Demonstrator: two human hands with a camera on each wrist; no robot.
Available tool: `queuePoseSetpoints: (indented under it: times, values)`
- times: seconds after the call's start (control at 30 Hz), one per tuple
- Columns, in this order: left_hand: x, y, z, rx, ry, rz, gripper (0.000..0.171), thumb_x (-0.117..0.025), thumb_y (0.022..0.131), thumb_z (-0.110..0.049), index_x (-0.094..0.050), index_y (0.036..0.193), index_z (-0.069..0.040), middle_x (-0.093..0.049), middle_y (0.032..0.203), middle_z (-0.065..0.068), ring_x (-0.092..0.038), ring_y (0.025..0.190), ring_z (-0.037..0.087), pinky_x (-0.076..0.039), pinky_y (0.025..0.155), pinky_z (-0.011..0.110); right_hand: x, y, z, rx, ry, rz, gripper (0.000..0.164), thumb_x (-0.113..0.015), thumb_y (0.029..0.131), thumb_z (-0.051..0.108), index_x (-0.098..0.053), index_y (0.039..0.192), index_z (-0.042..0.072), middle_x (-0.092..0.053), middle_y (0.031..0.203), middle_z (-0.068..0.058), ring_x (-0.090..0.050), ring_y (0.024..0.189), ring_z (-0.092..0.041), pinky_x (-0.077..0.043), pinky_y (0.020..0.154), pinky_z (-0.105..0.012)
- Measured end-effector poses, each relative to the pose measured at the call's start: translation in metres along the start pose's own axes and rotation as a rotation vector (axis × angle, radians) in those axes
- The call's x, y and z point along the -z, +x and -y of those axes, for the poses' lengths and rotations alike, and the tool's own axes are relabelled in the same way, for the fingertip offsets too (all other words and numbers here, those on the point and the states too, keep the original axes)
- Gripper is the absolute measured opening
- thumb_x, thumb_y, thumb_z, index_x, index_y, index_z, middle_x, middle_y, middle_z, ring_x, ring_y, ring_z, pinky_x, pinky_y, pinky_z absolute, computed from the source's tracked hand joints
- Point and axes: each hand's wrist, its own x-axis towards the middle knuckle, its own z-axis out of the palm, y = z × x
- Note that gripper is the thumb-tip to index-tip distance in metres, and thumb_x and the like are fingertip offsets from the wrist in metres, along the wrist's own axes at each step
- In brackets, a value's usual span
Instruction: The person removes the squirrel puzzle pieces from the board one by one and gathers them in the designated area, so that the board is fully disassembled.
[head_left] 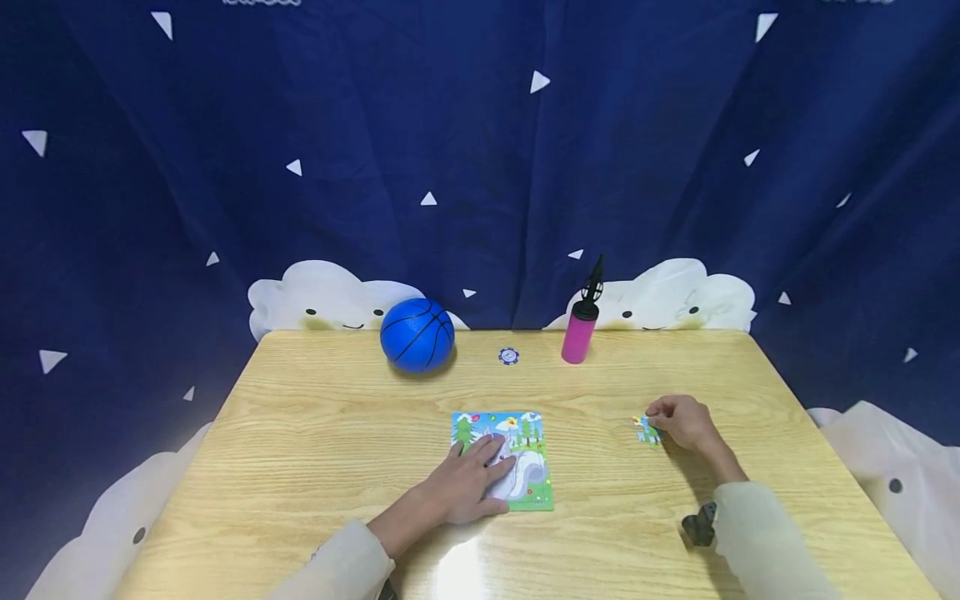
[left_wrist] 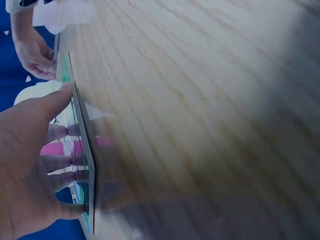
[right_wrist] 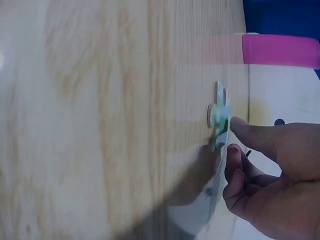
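A colourful picture puzzle board (head_left: 525, 475) lies flat at the middle of the wooden table (head_left: 315, 433). My left hand (head_left: 486, 463) rests flat on its left half with straight fingers; in the left wrist view the fingers (left_wrist: 62, 162) press on the board (left_wrist: 81, 150), thumb at its edge. To the right, a few small loose puzzle pieces (head_left: 645, 431) lie on the table. My right hand (head_left: 662, 419) is curled over them, and in the right wrist view the thumb and fingers (right_wrist: 231, 150) pinch a puzzle piece (right_wrist: 219, 112).
A blue ball (head_left: 417, 334) sits at the back left of the table. A pink hand pump (head_left: 578, 333) stands at the back, right of centre, with a small round blue token (head_left: 508, 356) between the two. Dark blue curtains surround the table.
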Motion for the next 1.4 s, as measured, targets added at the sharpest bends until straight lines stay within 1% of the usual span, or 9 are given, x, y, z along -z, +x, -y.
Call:
queuePoseSetpoints:
  times: [0.07,0.2,0.33,0.5,0.63,0.83,1.0,1.13,1.4]
  values:
    - [0.0,-0.001,0.0,-0.003,0.005,-0.004,0.068,-0.044,0.092,-0.059,-0.033,0.148,-0.023,-0.025,0.157,0.01,-0.025,0.144,0.029,-0.032,0.109,0.055,-0.002,0.001,0.004,0.013,0.016,0.0,0.015,-0.061,0.09,0.013,-0.067,0.096,0.001,-0.055,0.074,-0.002,-0.046,0.068,-0.015,-0.036,0.058,-0.027]
    - [0.001,-0.002,0.0,-0.003,0.003,-0.004,0.068,-0.044,0.092,-0.058,-0.033,0.148,-0.022,-0.025,0.157,0.011,-0.025,0.144,0.029,-0.032,0.109,0.055,-0.007,0.003,0.021,0.033,0.055,-0.002,0.015,-0.061,0.091,0.013,-0.067,0.097,0.001,-0.06,0.077,-0.004,-0.051,0.067,-0.015,-0.04,0.057,-0.025]
    - [0.002,-0.004,0.0,0.001,0.003,-0.001,0.068,-0.044,0.092,-0.058,-0.034,0.148,-0.021,-0.025,0.157,0.01,-0.025,0.145,0.029,-0.031,0.11,0.055,-0.017,0.007,0.049,0.074,0.086,-0.016,0.015,-0.063,0.09,0.014,-0.067,0.096,0.001,-0.066,0.083,-0.008,-0.059,0.071,-0.015,-0.045,0.058,-0.025]
    - [0.003,-0.007,0.001,0.0,-0.011,-0.011,0.068,-0.043,0.093,-0.058,-0.035,0.148,-0.02,-0.025,0.157,0.011,-0.025,0.144,0.03,-0.031,0.11,0.055,-0.034,0.012,0.088,0.12,0.137,-0.012,0.013,-0.066,0.087,0.012,-0.068,0.094,0.002,-0.067,0.082,-0.008,-0.063,0.071,-0.016,-0.048,0.056,-0.026]
    - [0.003,-0.011,0.003,0.006,-0.015,-0.025,0.067,-0.043,0.093,-0.057,-0.036,0.147,-0.019,-0.025,0.157,0.011,-0.027,0.144,0.03,-0.031,0.11,0.055,-0.05,0.014,0.114,0.145,0.181,0.004,0.011,-0.067,0.085,0.01,-0.068,0.093,0.002,-0.066,0.08,-0.006,-0.062,0.068,-0.015,-0.048,0.052,-0.024]
    - [0.005,-0.017,0.007,0.021,-0.01,-0.034,0.065,-0.044,0.093,-0.057,-0.04,0.145,-0.02,-0.029,0.155,0.011,-0.031,0.141,0.031,-0.032,0.108,0.056,-0.07,0.014,0.144,0.147,0.231,0.026,0.01,-0.071,0.082,0.007,-0.068,0.091,0.002,-0.065,0.077,-0.005,-0.056,0.066,-0.011,-0.046,0.054,-0.022]
    - [0.005,-0.023,0.013,0.036,0.005,-0.03,0.065,-0.044,0.093,-0.057,-0.04,0.145,-0.02,-0.031,0.155,0.011,-0.031,0.141,0.031,-0.033,0.107,0.056,-0.082,0.012,0.163,0.161,0.243,0.037,0.012,-0.074,0.079,0.007,-0.069,0.09,0.003,-0.065,0.076,-0.003,-0.054,0.067,-0.009,-0.045,0.059,-0.02]
    - [0.004,-0.026,0.016,0.041,0.008,-0.038,0.064,-0.044,0.092,-0.057,-0.042,0.144,-0.019,-0.033,0.153,0.012,-0.033,0.14,0.031,-0.034,0.107,0.056,-0.091,0.011,0.174,0.169,0.243,0.063,0.012,-0.075,0.078,0.007,-0.069,0.088,0.004,-0.064,0.074,-0.002,-0.053,0.066,-0.009,-0.044,0.06,-0.02]
    - [0.003,-0.027,0.015,0.039,0.02,-0.053,0.064,-0.046,0.092,-0.056,-0.043,0.144,-0.019,-0.035,0.152,0.011,-0.035,0.14,0.03,-0.035,0.106,0.056,-0.103,0.009,0.183,0.136,0.234,0.084,0.014,-0.077,0.076,0.009,-0.069,0.087,0.005,-0.062,0.071,-0.001,-0.051,0.063,-0.01,-0.042,0.056,-0.02]
